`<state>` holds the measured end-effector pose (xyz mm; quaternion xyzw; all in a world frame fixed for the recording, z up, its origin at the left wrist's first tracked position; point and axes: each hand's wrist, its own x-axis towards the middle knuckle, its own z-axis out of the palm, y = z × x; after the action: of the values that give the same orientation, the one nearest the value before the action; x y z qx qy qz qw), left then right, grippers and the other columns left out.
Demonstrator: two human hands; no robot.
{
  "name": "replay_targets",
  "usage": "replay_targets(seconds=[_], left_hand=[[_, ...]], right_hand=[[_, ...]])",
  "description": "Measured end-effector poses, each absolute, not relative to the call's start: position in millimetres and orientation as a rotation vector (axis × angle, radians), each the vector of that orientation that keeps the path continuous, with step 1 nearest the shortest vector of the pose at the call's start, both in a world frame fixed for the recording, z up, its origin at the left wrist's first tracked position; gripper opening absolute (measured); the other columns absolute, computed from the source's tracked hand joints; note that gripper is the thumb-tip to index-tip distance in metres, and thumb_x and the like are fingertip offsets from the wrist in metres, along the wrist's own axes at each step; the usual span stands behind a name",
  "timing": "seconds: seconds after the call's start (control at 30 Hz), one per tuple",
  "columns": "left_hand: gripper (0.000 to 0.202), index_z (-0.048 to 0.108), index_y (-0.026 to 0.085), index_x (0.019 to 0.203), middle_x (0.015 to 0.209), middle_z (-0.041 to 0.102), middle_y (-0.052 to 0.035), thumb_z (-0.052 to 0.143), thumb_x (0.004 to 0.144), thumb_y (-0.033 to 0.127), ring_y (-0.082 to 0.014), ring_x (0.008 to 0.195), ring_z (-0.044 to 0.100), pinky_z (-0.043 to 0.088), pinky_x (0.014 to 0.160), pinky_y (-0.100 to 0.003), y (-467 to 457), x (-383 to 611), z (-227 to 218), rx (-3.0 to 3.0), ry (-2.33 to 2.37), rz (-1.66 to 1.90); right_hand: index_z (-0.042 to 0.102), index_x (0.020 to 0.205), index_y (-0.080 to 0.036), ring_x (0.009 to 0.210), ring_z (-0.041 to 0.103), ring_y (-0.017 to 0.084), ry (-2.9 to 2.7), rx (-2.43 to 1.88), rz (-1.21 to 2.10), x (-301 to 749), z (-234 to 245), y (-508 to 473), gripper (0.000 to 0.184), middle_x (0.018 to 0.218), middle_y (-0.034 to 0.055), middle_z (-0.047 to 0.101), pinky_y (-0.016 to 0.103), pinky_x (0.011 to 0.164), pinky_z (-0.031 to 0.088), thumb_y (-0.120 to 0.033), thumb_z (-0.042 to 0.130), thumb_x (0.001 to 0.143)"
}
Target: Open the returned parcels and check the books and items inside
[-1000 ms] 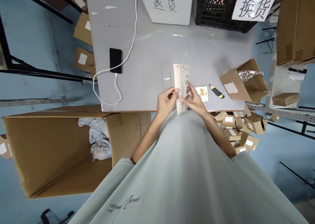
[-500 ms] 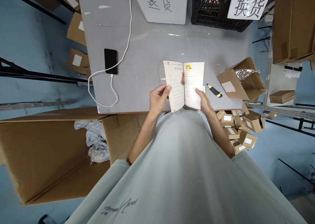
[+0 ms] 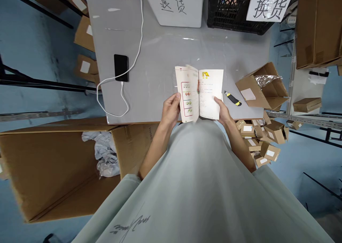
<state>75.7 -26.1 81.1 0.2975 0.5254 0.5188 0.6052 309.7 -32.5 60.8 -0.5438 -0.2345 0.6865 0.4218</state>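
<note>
At the counter's (image 3: 160, 51) 6 o'clock edge, the book (image 3: 211, 93) is held open, both pages facing up. Left hand (image 3: 170, 109) at its 8 o'clock: fingers closed in a thin pinch on the outer edge, thumb on top. Right hand (image 3: 223, 110) at its 4 o'clock: thumb on the page, fingers nearly closed around the edge, rest hidden behind. Left page's top edge is blurred, maybe a leaf mid-turn; can't confirm.

Clock from the book: knife (image 3: 233, 98) just beside at 3, small open box (image 3: 247, 88) beyond it. Phone (image 3: 121, 67) between 9 and 10, cable across it. White bin (image 3: 180, 15) between 11 and 12, black crate (image 3: 227, 19) at 1.

Step in hand reads as going through pages. Turning another leaf calls for the right thumb to free one sheet, left fingers easing just enough to take it, spine kept steady.
</note>
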Motion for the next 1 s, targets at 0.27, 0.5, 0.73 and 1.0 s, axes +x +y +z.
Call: replay_targets(seconds=[0.27, 0.5, 0.73, 1.0], left_hand=[[0.061, 0.081, 0.023, 0.089, 0.09, 0.082, -0.0068, 0.089, 0.083, 0.083, -0.0297, 0.103, 0.08, 0.068, 0.084, -0.038, -27.8, 84.9, 81.9, 0.708, 1.27, 1.177], [0.062, 0.081, 0.021, 0.084, 0.078, 0.072, -0.0034, 0.087, 0.086, 0.083, -0.0217, 0.081, 0.071, 0.06, 0.069, -0.031, -27.2, 100.9, 81.6, 0.787, 1.306, 1.194], [0.054, 0.086, 0.023, 0.092, 0.087, 0.079, -0.0047, 0.085, 0.091, 0.078, -0.0249, 0.091, 0.075, 0.062, 0.076, -0.035, -28.8, 106.9, 85.2, 0.816, 1.326, 1.162], [0.052, 0.088, 0.022, 0.103, 0.116, 0.087, -0.012, 0.092, 0.086, 0.071, -0.0346, 0.122, 0.078, 0.063, 0.105, -0.043, -20.8, 107.0, 80.5, 0.888, 1.338, 1.145]], right_hand=[[0.081, 0.125, -0.023, 0.145, 0.074, 0.033, -0.57, -1.314, 1.806, 301.1, 46.7, -33.1, 0.068, 0.129, 0.0109, 0.089, 0.052, 0.125, 0.062, -0.084, 0.071, 0.097], [0.08, 0.131, -0.029, 0.154, 0.069, 0.033, -0.582, -1.259, 1.829, 285.5, 48.4, -34.1, 0.074, 0.134, 0.0074, 0.087, 0.054, 0.129, 0.059, -0.09, 0.075, 0.088], [0.076, 0.136, -0.028, 0.155, 0.067, 0.036, -0.651, -1.206, 1.805, 283.5, 53.1, -37.2, 0.075, 0.14, 0.0091, 0.085, 0.057, 0.131, 0.056, -0.081, 0.084, 0.083], [0.076, 0.131, -0.023, 0.145, 0.074, 0.041, -0.349, -1.278, 1.795, 285.4, 40.1, -38.2, 0.064, 0.129, 0.0115, 0.089, 0.065, 0.124, 0.061, -0.07, 0.075, 0.088]])
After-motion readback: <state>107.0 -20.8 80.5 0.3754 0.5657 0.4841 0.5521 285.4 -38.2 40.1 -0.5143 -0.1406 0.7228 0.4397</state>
